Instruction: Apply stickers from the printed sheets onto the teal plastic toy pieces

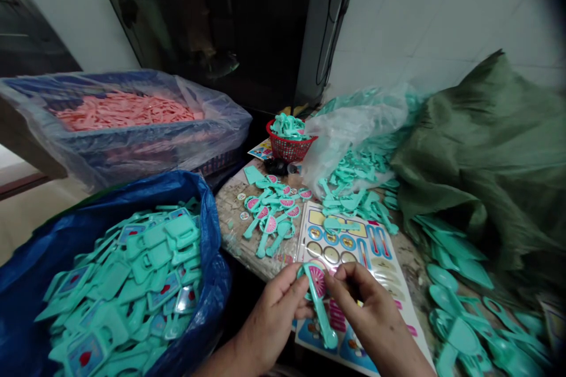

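My left hand [276,318] is closed on a mint-green plastic toy utensil [325,321], its round-tipped handle pointing down. A pink half-round sticker [317,281] with spoke-like lines shows on its head. At the sticker's right edge are the fingertips of my right hand [367,300], with the fingers curled; the exact grip is partly hidden. Beneath both hands lies a sticker sheet [329,241] with round, oblong and strip shapes. One loose green piece [340,224] rests on it. Just beyond is a pile of green utensils [271,224] bearing similar pink stickers.
A blue bag [211,230] full of green toy pieces stands at left. Behind it, a plastic-lined blue crate [132,138] holds pink pieces. A red basket [289,149], a clear bag [349,123] of green parts and a dark green sack [495,147] stand around the worn tabletop [232,200].
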Available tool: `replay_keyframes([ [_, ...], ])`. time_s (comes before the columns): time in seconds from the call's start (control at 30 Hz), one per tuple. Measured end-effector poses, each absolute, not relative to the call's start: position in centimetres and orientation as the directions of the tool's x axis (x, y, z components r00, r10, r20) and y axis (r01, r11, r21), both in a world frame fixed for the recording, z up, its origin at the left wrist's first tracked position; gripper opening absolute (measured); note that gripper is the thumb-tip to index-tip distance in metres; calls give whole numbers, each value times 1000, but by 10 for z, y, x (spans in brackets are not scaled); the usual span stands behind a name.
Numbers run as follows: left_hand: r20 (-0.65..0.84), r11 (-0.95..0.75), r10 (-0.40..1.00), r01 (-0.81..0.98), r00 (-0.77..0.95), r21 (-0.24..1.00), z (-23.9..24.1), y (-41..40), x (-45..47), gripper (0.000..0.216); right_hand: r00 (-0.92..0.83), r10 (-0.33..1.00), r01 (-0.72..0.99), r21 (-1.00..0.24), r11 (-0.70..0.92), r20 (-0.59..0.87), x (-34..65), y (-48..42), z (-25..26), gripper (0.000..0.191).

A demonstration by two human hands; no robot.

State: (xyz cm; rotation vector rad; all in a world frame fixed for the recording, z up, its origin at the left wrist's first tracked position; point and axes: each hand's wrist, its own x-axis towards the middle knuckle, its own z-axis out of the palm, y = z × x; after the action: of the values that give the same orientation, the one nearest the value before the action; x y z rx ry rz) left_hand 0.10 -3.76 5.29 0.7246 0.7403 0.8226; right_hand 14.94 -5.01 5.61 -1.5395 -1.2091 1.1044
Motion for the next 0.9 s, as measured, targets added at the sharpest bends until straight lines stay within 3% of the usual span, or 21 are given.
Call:
replay_keyframes([
  [0.43,-322,491,836,-346,444,799,54,-38,1,35,165,981,251,-957,-147,-107,147,-51,53,30],
  [0.53,-319,491,832,-333,453,805,56,-38,1,35,178,982,344,-932,-115,-55,147,-50,54,30],
  [0.73,-276,348,899,-170,341,922,43,-37,6,29,79,987,725,-687,40,140,158,-51,45,30],
  [0.9,-324,368,898,-103,298,924,39,-37,4,30,11,992,807,-586,66,127,171,-51,33,32],
])
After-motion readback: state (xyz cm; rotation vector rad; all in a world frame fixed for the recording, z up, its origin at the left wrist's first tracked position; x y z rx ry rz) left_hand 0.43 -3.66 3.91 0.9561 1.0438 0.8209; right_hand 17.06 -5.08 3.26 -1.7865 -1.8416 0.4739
